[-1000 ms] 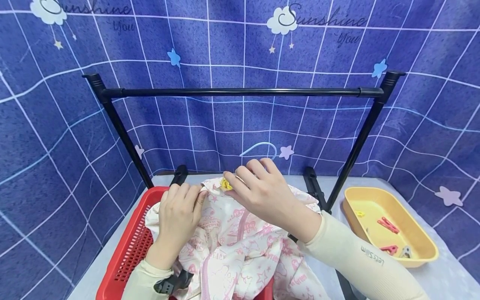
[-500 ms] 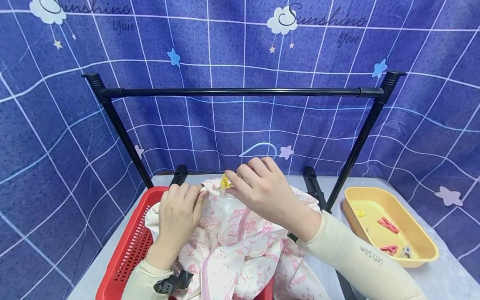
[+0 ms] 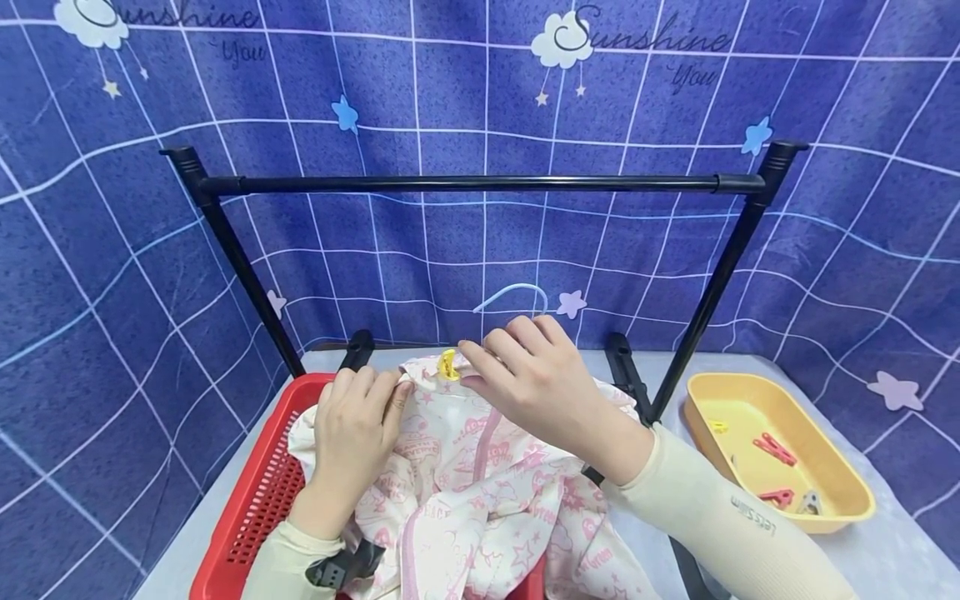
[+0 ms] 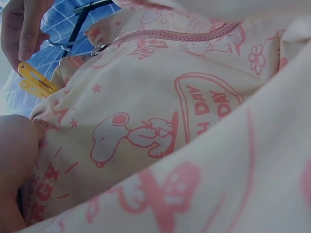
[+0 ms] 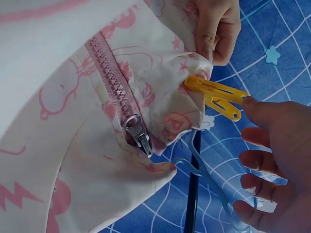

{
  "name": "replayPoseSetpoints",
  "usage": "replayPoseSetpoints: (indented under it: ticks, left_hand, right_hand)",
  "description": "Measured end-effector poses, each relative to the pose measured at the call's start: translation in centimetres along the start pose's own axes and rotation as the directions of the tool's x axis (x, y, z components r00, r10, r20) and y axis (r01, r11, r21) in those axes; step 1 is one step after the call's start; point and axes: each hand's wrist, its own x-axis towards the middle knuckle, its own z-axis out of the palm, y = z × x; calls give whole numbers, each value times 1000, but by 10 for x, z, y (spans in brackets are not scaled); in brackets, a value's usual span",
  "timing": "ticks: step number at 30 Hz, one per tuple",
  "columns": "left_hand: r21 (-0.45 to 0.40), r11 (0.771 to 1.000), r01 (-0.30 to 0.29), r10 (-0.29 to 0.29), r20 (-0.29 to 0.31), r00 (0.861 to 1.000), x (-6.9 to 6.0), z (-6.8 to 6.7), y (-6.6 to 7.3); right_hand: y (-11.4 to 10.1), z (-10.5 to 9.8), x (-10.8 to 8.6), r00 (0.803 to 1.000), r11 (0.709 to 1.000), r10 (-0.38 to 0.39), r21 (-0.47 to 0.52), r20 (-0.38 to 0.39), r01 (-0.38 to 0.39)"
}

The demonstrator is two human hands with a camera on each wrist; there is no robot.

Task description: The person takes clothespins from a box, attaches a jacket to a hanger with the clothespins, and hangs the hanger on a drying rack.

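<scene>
A white zip-up jacket (image 3: pixel 450 450) with pink prints lies bunched over a red basket; its zipper (image 5: pixel 114 80) runs down from the neckline. A light blue hanger (image 5: pixel 211 177) pokes out of the neck opening. Clipped on the fabric edge near the neck is a yellow clothespin (image 5: pixel 221 94). My left hand (image 3: pixel 352 442) pinches the jacket's edge just left of the clothespin. To its right is my right hand (image 3: pixel 543 387), its fingers spread and holding nothing in the right wrist view. The right thumb tip (image 5: pixel 250 102) is at the end of one clothespin handle, touching or nearly so.
The red basket (image 3: pixel 255 492) stands beneath the jacket at the left. A black rack (image 3: pixel 480 184) with a crossbar rises behind the hands. To the right, a yellow tray (image 3: pixel 847 467) holds several clothespins. A patterned blue curtain (image 3: pixel 637 258) hangs behind.
My right fingers have come off the yellow clothespin and moved slightly right, leaving it clipped on the jacket. The left hand keeps its grip on the edge.
</scene>
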Motion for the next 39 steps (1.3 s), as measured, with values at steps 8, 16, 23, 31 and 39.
replayPoseSetpoints:
  ticks: [8, 16, 23, 31, 39]
  left_hand:
    - [1, 1000, 9, -9, 14, 1000, -1, 0, -1]
    - [5, 1000, 12, -12, 9, 1000, -3, 1, -2]
    - [-5, 1000, 20, -20, 13, 1000, -4, 1, -2]
    - [-6, 1000, 25, -25, 10, 1000, -6, 1, -4]
    - [-14, 1000, 27, -27, 13, 1000, -7, 2, -4]
  right_hand:
    - [2, -4, -4, 1000, 1000, 14, 27, -15, -13]
    - [9, -12, -10, 1000, 999, 31, 20, 0, -31]
    - [13, -16, -17, 999, 999, 47, 14, -4, -46]
    - [17, -15, -26, 998, 998, 61, 6, -11, -61]
    - [21, -19, -31, 997, 997, 76, 25, -16, -76]
